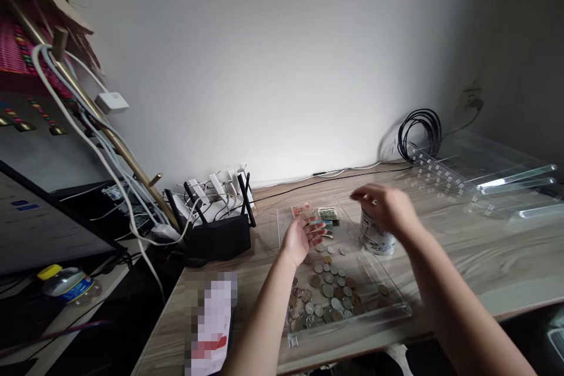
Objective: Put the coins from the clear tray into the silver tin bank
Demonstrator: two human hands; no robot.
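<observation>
Head view: left hand (302, 238) is palm-up, fingers spread wide, apparently empty, hovering over the far half of a clear tray (396, 309). Right hand (388, 207) is blurred, fingers loosely curled just above a small tin (376, 239); can't tell if it grips anything. Coins (328, 295) lie loose in the tray below the left wrist: thin flat discs, silver and bronze, some overlapping. Banknotes (304, 210) sit flat just beyond the left fingertips, red and green paper. My read on handling: coins on slick acrylic won't pinch easily, so slide each to the tray wall or tip it by the rim, and keep the cupped palm low over the tray so drops land inside. The tin is a printed cylinder standing upright beside the tray, under the right hand. The desk (484, 258) is matte wood-grain. Left of the left hand, a black router (218, 236) with antennas; well beyond the right hand, a black cable coil (419, 132) and clear acrylic parts (506, 179).
</observation>
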